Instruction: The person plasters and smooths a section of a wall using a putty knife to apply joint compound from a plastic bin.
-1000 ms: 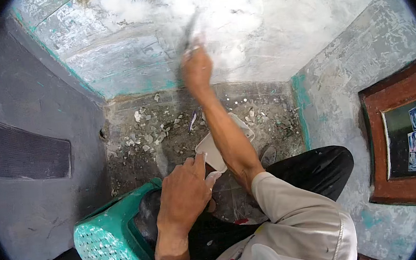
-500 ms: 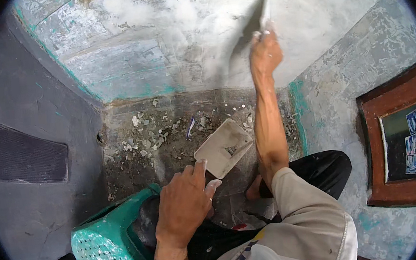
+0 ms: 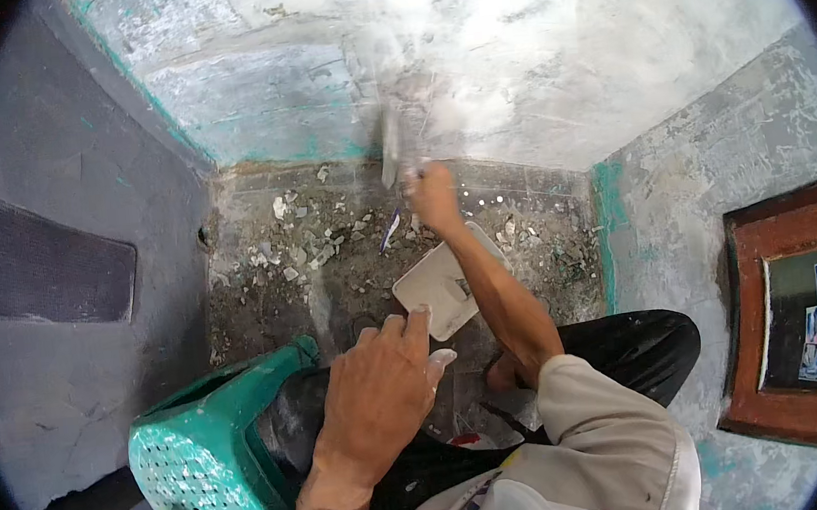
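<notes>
My right hand [image 3: 436, 196] is closed around the handle of a putty knife [image 3: 390, 149], smeared by motion. Its blade is at the lower part of the patchy white wall [image 3: 527, 57]; whether it touches the wall I cannot tell. Below my right forearm lies a shallow beige tray [image 3: 422, 288] on the floor, with a darker patch inside; the arm hides part of it. My left hand [image 3: 375, 396], whitish at the fingertips, is held palm down over my dark-clad leg, near the tray's near edge. Its thumb stands apart from the fingers, and it holds nothing.
Flakes and rubble [image 3: 300, 256] cover the floor along the wall's foot, with a small purple-and-white strip [image 3: 390, 229] among them. On the left stands a green plastic stool [image 3: 192, 463], splashed white. A grey wall [image 3: 57, 387] and a brown wooden frame [image 3: 754, 320] flank me.
My right hand has swept the putty knife down and to the left, from high on the white wall to near its foot. My left hand stays over my leg; the view has shifted slightly.
</notes>
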### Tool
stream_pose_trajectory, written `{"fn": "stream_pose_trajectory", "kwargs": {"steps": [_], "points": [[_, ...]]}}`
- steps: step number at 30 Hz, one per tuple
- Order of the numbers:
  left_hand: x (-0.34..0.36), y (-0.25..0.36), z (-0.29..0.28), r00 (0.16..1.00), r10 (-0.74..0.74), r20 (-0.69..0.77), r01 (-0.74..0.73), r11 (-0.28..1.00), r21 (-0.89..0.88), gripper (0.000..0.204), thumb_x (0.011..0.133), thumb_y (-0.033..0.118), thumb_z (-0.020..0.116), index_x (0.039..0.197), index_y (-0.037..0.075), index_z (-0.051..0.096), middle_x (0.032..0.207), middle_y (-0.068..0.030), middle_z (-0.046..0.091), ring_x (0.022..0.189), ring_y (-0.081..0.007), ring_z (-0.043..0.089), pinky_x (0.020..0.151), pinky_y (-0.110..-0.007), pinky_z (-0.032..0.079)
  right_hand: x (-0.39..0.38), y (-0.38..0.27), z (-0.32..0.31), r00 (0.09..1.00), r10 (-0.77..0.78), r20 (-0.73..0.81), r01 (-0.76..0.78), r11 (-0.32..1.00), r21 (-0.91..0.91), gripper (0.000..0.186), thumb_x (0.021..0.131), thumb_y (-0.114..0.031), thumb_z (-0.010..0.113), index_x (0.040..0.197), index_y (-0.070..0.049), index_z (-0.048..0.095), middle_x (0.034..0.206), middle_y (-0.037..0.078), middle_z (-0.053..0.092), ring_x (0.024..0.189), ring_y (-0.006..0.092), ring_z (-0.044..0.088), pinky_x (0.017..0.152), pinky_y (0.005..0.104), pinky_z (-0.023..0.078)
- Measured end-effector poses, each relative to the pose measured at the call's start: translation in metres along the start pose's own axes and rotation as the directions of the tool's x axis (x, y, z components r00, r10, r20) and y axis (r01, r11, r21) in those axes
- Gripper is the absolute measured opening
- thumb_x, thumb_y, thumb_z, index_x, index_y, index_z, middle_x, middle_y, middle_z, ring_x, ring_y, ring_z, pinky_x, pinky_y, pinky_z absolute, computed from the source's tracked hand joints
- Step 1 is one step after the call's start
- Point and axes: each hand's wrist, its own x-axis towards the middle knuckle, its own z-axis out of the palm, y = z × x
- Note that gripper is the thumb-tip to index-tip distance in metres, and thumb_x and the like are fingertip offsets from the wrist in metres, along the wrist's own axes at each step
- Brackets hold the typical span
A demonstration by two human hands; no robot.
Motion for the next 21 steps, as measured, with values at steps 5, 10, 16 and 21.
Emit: {"fn": "stream_pose_trajectory", "kwargs": {"steps": [5, 10, 16, 21], "points": [[0.000, -0.001, 0.003, 1.000, 0.028, -0.004, -0.028, 1.000, 0.009, 0.049, 0.097, 0.038, 0.065, 0.130, 0.004, 0.058, 0.102, -0.0139, 0.068, 0.093, -0.0334, 0.069, 0.077, -0.046, 0.057, -0.020, 0.033, 0.024, 0.696, 0.517, 0.498, -0.268, -0.457, 0.848, 0.031, 0.103, -0.004, 0.050, 0.133, -0.004, 0.055, 0.118, 0.013, 0.067, 0.101, 0.0326, 0.070, 0.086, 0.0536, 0.061], [0.001, 0.000, -0.001, 1.000, -0.012, 0.004, 0.011, 0.999, 0.033, 0.050, 0.097, 0.039, 0.064, 0.132, 0.004, 0.056, 0.101, -0.0129, 0.067, 0.093, -0.0327, 0.069, 0.075, -0.045, 0.057, 0.008, 0.025, 0.074, 0.698, 0.442, 0.564, -0.227, -0.610, 0.759, 0.035, 0.102, 0.000, 0.045, 0.137, -0.003, 0.050, 0.131, 0.019, 0.061, 0.114, 0.0357, 0.066, 0.097, 0.0638, 0.057], [0.012, 0.002, -0.001, 0.993, -0.027, 0.118, 0.027, 1.000, 0.000, 0.053, 0.098, 0.041, 0.063, 0.137, 0.005, 0.054, 0.105, -0.0126, 0.067, 0.097, -0.0314, 0.068, 0.076, -0.045, 0.057, 0.040, 0.086, 0.175, 0.565, 0.550, 0.615, -0.119, -0.684, 0.720, 0.033, 0.100, 0.002, 0.043, 0.132, -0.003, 0.051, 0.126, 0.017, 0.060, 0.112, 0.0363, 0.062, 0.098, 0.0607, 0.054], [0.014, 0.000, 0.001, 0.990, -0.051, 0.134, 0.049, 0.999, 0.019, 0.055, 0.098, 0.041, 0.063, 0.140, 0.007, 0.052, 0.104, -0.0125, 0.065, 0.097, -0.0309, 0.067, 0.078, -0.042, 0.059, 0.076, 0.089, 0.179, 0.530, 0.587, 0.612, -0.083, -0.682, 0.726, 0.030, 0.101, -0.002, 0.044, 0.130, -0.004, 0.053, 0.119, 0.015, 0.059, 0.105, 0.0348, 0.061, 0.093, 0.0625, 0.056]]}}
